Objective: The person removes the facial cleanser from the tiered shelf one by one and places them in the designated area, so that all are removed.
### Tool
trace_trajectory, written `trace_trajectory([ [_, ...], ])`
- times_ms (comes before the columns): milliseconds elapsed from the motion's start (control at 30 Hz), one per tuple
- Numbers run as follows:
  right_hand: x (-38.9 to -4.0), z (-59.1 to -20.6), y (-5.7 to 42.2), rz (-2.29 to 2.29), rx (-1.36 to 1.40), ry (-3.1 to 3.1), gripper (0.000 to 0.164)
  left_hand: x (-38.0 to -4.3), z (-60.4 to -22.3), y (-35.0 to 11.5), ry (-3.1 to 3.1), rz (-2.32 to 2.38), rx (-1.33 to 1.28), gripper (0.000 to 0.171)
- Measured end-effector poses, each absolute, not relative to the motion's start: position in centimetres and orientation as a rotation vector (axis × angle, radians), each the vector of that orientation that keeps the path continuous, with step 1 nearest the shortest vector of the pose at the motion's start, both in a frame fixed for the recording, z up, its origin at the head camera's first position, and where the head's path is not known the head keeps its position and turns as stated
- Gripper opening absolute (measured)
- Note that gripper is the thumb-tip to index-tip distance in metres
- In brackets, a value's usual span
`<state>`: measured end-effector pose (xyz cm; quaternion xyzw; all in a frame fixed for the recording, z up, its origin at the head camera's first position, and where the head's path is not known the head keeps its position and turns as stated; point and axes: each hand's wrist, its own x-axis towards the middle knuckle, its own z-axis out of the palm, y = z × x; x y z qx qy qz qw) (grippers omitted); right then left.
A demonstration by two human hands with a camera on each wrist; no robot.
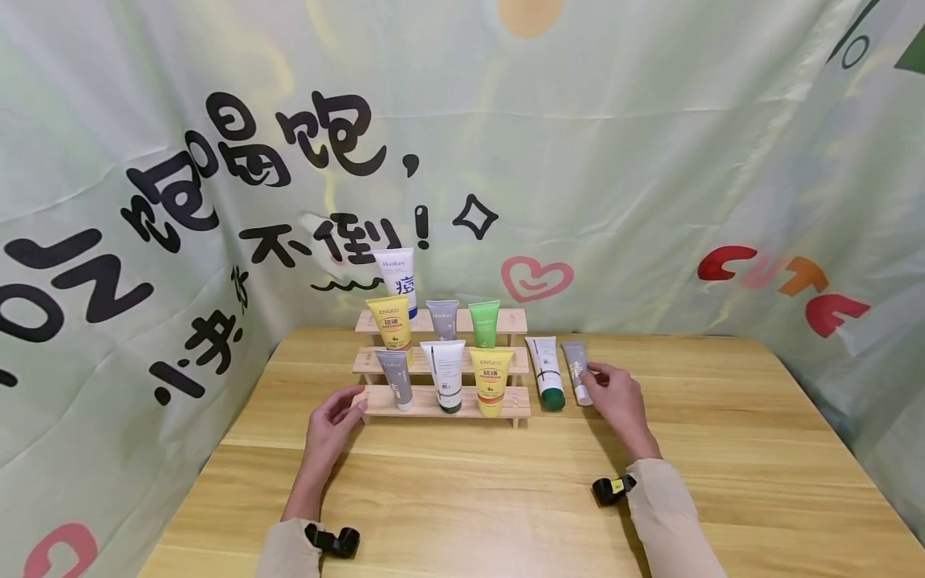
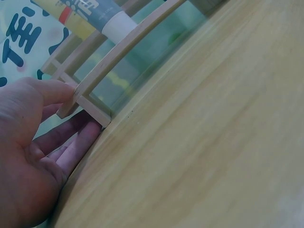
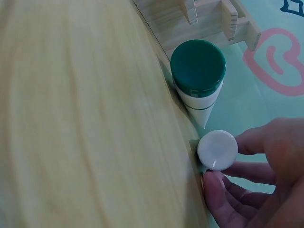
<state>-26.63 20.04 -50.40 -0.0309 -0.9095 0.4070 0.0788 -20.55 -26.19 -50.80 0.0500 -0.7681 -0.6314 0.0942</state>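
In the head view a three-step wooden rack (image 1: 421, 406) stands on the table, bearing several tubes. My left hand (image 1: 328, 425) holds the left end of its lowest step, thumb on top in the left wrist view. At the right, my right hand (image 1: 617, 397) grips a grey tube (image 1: 576, 363) lying on the table, thumb and fingers at its sides near the white cap (image 3: 217, 150). Beside it lies a white tube (image 1: 545, 361) with a green cap (image 3: 198, 68). The front step bears a grey tube (image 1: 396, 373), a white tube (image 1: 446, 369) and a yellow tube (image 1: 491, 373).
Behind these, the middle step bears a yellow tube (image 1: 390, 321), a grey tube (image 1: 442, 317) and a green tube (image 1: 484, 321). A white tube with blue lettering (image 1: 397, 273) stands on the top step. Printed cloth (image 1: 636, 177) hangs around the wooden table (image 1: 462, 498).
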Motion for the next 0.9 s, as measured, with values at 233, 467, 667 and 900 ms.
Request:
trace_trajectory([
  [233,-26.8,-50.3,19.9,1.262,-0.054,-2.737,0.045,-21.7,-53.2,-27.4,-2.246,-1.88,0.151,0.039],
  [467,-26.8,-50.2,19.7,1.281,-0.044,-2.732,0.045,-21.8,-53.7,-27.5,-2.233,-1.84,0.127,0.039],
  [667,-26.6,-50.0,19.7,1.231,-0.055,-2.713,0.046,-21.7,-53.8,-27.5,-2.233,-1.809,0.129,0.038],
  [900,-26.2,-48.4,19.3,1.175,0.013,-2.534,0.037,-21.7,-53.9,-27.2,-2.235,-1.813,0.109,0.038],
])
